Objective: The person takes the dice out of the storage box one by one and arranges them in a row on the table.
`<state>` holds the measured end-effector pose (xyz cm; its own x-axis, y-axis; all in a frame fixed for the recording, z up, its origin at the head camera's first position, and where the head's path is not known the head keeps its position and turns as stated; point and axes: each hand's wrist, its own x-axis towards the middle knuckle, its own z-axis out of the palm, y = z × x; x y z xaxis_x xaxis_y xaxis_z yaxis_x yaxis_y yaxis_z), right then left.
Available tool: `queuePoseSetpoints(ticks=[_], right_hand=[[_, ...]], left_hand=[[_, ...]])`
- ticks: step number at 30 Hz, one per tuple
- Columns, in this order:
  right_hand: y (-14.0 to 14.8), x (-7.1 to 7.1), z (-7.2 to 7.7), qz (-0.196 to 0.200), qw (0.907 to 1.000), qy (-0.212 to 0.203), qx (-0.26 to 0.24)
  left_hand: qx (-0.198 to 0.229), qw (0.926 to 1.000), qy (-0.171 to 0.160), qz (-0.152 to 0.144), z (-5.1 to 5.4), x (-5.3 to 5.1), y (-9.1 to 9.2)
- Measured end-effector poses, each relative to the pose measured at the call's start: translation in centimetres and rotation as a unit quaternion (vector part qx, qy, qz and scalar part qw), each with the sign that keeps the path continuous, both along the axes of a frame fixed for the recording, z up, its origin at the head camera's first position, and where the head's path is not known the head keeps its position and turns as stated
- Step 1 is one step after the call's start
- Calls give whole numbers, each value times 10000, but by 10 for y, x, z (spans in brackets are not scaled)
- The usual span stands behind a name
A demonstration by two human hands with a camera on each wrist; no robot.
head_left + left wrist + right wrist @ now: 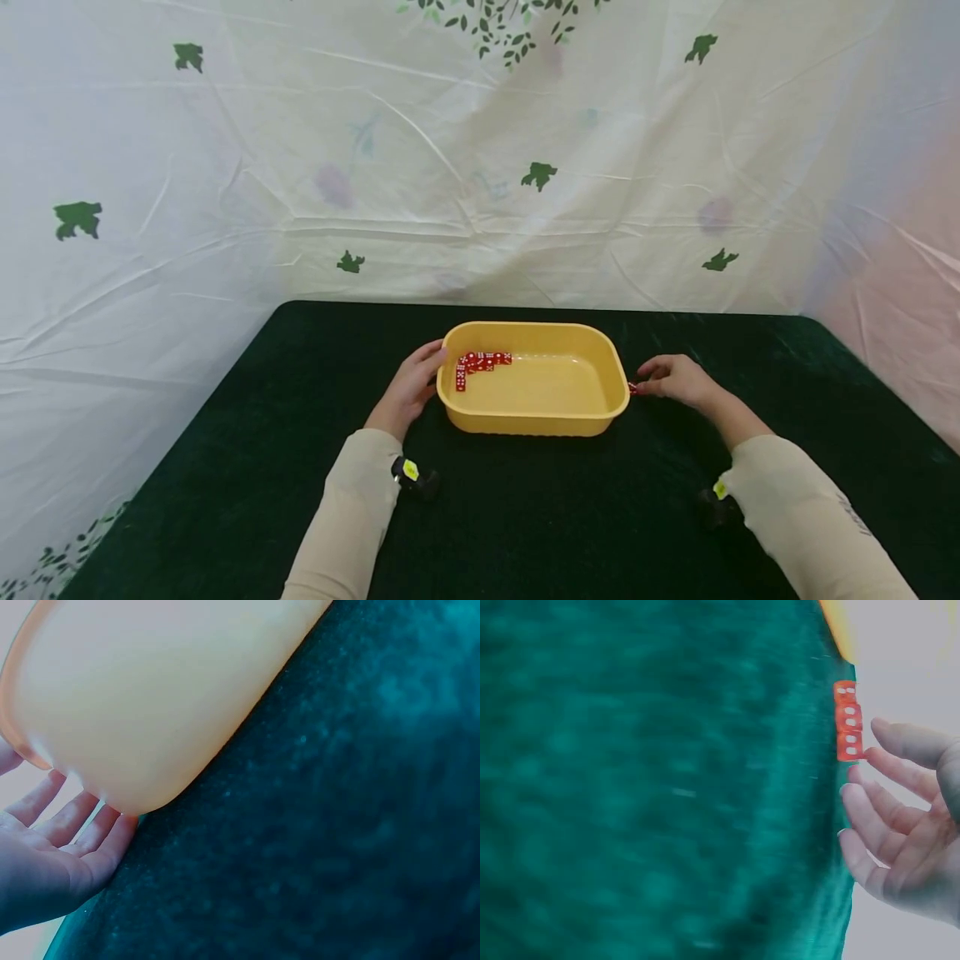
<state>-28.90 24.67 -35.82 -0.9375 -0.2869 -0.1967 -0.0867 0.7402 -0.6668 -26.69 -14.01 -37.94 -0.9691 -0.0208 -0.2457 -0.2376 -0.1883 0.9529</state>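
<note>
A yellow tub (pixel 536 425) stands on the dark green cloth. Inside it, several red dice (pixel 480 362) with white pips lie along its far left side. My left hand (pixel 411 385) touches the tub's left end, its extended fingers (pixel 116 840) against the outer wall in the left wrist view. Just outside the tub's right end, my right hand (pixel 677 382) pinches a short row of red dice (pixel 848 721) at thumb and forefinger. Its other fingers are loosely bent below. Part of that row is hidden by the hand in the head view.
Dark green cloth (pixel 547 517) covers the table around the tub. Behind and beside it hangs a pale sheet (pixel 450 208) with green leaf prints. A small dark wrist camera (pixel 415 477) sits on the left sleeve, and another (pixel 718 505) on the right.
</note>
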Motion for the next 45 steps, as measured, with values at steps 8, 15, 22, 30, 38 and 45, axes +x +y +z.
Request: queuePoseSetpoints(ticks=[8,15,22,30,38,45], right_hand=[[-4,-8,26,-2,9994,221,267],[-15,-16,45,-70,9988,415,237],[-34,-21,65,-101,9988,481,62],[-58,-28,82,1,9971,756,-90],[-92,-29,87,247,9947,986,-125],[-118,-29,88,495,9926,1036,-396]], left_hand=[[-19,10000,24,-8,0,0,1],[-17,10000,2,-1,0,0,1],[50,10000,-11,-3,1,1,1],[42,10000,-20,-42,2,0,1],[50,10000,-8,-37,2,0,2],[43,10000,-18,-55,3,1,2]])
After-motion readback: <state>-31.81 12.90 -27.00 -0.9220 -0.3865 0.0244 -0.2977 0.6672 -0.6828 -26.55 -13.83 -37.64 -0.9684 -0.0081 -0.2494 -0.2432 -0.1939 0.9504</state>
